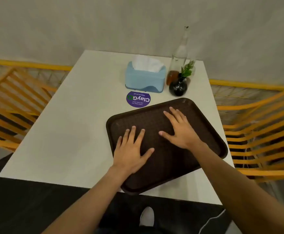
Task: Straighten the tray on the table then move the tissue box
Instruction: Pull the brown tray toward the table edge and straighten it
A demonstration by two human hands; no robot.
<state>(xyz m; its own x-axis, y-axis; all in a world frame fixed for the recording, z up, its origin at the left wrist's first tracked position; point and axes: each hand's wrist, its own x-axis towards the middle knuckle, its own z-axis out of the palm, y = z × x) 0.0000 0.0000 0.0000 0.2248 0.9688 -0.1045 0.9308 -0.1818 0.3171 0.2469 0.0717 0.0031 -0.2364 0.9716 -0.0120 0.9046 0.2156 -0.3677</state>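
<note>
A dark brown tray (210, 137) lies skewed on the white table (67, 132), its near corner reaching the table's front edge. My left hand (132, 150) rests flat on the tray's left half, fingers spread. My right hand (180, 130) lies flat on the right half, fingers apart too. Neither hand grips anything. A light blue tissue box (144, 79) with white tissue sticking out stands at the far side of the table, behind the tray.
A round purple sticker (138, 99) sits between tray and tissue box. Right of the box stand a tall glass bottle (180, 54), a small brown bottle (171, 77) and a black vase (178, 87) with a green sprig. Yellow slatted chairs (259, 141) flank the table.
</note>
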